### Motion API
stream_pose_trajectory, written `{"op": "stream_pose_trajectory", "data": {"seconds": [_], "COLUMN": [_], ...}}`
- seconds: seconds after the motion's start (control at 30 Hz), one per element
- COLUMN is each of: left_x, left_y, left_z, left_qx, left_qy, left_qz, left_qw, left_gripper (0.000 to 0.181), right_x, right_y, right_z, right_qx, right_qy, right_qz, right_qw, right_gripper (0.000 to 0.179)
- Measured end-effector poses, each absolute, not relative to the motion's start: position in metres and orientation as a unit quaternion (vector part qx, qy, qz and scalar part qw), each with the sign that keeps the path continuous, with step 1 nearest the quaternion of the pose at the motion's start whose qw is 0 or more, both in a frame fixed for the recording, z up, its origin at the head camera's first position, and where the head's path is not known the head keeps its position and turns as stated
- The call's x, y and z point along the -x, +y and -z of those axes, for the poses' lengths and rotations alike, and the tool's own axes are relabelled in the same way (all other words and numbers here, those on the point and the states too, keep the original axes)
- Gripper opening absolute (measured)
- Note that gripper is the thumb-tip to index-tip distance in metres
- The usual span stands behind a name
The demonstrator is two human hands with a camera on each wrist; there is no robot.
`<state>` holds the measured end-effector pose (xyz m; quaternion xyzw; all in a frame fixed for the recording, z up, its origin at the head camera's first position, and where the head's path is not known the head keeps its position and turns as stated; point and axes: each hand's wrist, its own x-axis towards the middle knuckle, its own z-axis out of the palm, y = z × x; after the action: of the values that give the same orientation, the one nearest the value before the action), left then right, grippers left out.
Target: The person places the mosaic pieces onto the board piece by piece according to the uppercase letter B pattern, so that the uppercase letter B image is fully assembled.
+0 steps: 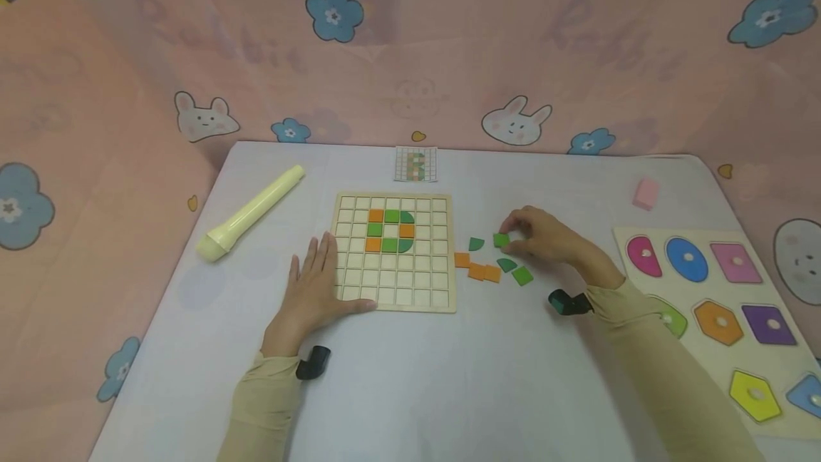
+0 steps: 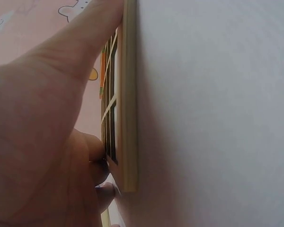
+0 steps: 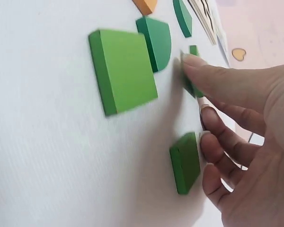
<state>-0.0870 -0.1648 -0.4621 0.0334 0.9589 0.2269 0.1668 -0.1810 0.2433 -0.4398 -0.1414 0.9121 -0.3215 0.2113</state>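
Note:
A wooden grid board (image 1: 423,291) lies on the table with a ring of orange squares, green squares and dark green quarter-round tiles set in its upper cells. My left hand (image 1: 311,298) rests along its left side, fingers straight and thumb over the near edge; the left wrist view shows the board's rim (image 2: 129,118) beside the palm. To the right of the board, my right hand (image 1: 544,235) pinches a green square tile (image 1: 501,239) between thumb and fingertips. Under its curled lower fingers lies another green tile (image 3: 185,163).
Loose orange squares (image 1: 476,271), dark green quarter-rounds (image 1: 506,264) and a green square (image 1: 522,276) lie between board and right hand. A pattern card (image 1: 415,164) sits behind the board. A yellow flashlight-shaped stick (image 1: 256,209) lies left; a shape puzzle (image 1: 693,291) and pink block (image 1: 646,193) right.

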Motion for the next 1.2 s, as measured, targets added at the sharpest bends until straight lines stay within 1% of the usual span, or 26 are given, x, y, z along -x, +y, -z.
{"op": "stream_pose_trajectory", "data": {"seconds": [0.27,0.5,0.67,1.0,1.2], "left_x": [0.088,0.088,0.088,0.087,0.087], "left_y": [-0.166,-0.165,-0.164,-0.165,-0.166], "left_z": [0.464,0.466,0.465,0.463,0.463], "left_qx": [-0.034,-0.037,-0.036,-0.037,-0.04], "left_qy": [0.96,0.959,0.96,0.96,0.961], "left_qz": [-0.224,-0.224,-0.224,-0.223,-0.221], "left_qw": [0.167,0.167,0.166,0.166,0.164], "left_gripper": [0.145,0.145,0.145,0.145,0.145], "right_x": [0.178,0.17,0.165,0.158,0.154], "right_y": [0.211,0.176,0.152,0.11,0.088], "right_z": [0.447,0.46,0.461,0.464,0.46], "right_qx": [0.117,0.149,0.174,0.204,0.208], "right_qy": [0.914,0.9,0.893,0.894,0.891], "right_qz": [0.346,0.391,0.404,0.391,0.393], "right_qw": [0.177,0.121,0.096,0.076,0.086], "right_gripper": [0.029,0.032,0.03,0.028,0.026]}}
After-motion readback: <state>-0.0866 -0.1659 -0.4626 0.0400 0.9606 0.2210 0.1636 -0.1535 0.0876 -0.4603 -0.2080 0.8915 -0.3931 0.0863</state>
